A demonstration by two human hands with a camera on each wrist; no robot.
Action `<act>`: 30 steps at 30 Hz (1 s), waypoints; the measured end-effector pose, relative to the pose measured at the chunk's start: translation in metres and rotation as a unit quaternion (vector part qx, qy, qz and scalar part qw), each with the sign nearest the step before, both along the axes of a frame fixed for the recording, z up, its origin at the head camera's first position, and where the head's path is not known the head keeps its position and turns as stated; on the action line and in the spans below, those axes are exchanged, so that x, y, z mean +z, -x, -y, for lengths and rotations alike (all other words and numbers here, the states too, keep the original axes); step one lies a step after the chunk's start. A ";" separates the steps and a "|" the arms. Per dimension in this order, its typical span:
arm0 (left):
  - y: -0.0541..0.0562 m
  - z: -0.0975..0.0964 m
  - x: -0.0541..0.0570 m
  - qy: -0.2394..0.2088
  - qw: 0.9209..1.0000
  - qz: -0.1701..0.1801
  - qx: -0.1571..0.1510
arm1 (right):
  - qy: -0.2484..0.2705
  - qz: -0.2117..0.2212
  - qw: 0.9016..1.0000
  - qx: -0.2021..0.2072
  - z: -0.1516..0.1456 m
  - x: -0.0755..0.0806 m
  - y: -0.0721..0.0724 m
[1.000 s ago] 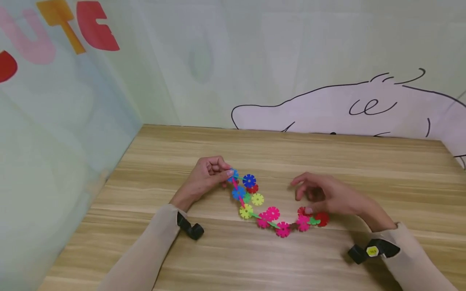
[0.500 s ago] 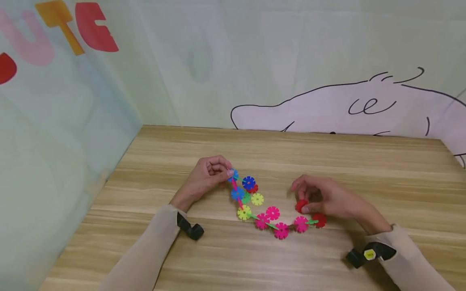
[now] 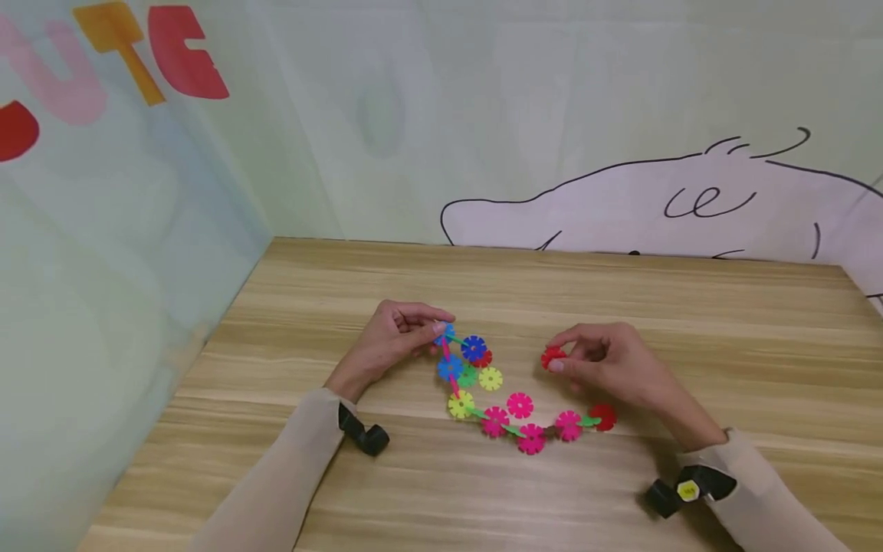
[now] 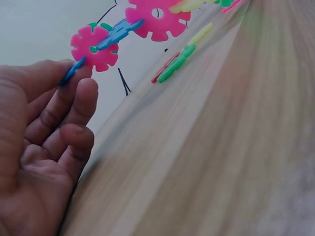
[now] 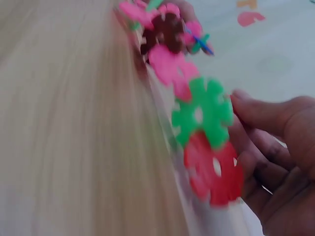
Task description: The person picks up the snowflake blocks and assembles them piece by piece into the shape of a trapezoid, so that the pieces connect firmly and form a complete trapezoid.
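Slotted plastic snowflake discs are linked into a curved chain. My left hand (image 3: 386,341) pinches the light blue disc (image 4: 73,71) at the chain's upper left end between thumb and fingers. Down from there come pink, blue and yellow discs (image 3: 461,404), then green, pink and brown ones. A large red disc (image 3: 603,418) ends the chain at the right, joined to a green disc (image 5: 203,115). My right hand (image 3: 614,360) holds a separate red disc (image 3: 552,357) by thumb and fingertips, above the table and apart from the chain. In the right wrist view that held disc is mostly hidden.
Inside the curve a pink disc (image 3: 520,405), a yellow disc (image 3: 490,378) and a green disc (image 3: 467,375) lie near a small red one. A dark blue disc (image 3: 474,349) sits beside the chain's upper end. The wooden table (image 3: 331,284) meets a printed backdrop (image 3: 483,115).
My right hand has picked up the small red disc near the chain's right end and carried it left and away from me. My left hand stays almost in place, its index finger now straighter.
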State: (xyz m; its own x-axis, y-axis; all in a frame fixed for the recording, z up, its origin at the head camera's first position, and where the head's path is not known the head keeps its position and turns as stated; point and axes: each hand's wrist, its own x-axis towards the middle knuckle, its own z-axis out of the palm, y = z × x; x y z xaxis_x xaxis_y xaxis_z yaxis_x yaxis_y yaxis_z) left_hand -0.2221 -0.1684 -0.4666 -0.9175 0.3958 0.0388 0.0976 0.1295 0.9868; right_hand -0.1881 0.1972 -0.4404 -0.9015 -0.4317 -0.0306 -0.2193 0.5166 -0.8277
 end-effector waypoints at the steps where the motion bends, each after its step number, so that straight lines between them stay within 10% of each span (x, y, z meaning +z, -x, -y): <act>1: 0.000 0.000 0.000 0.003 1.000 -0.001 0.000 | -0.003 -0.003 1.000 -0.010 0.003 0.001 -0.001; 30: 0.001 -0.001 0.000 0.002 1.000 -0.003 0.002 | 0.081 -0.058 0.995 -0.008 0.053 -0.006 -0.005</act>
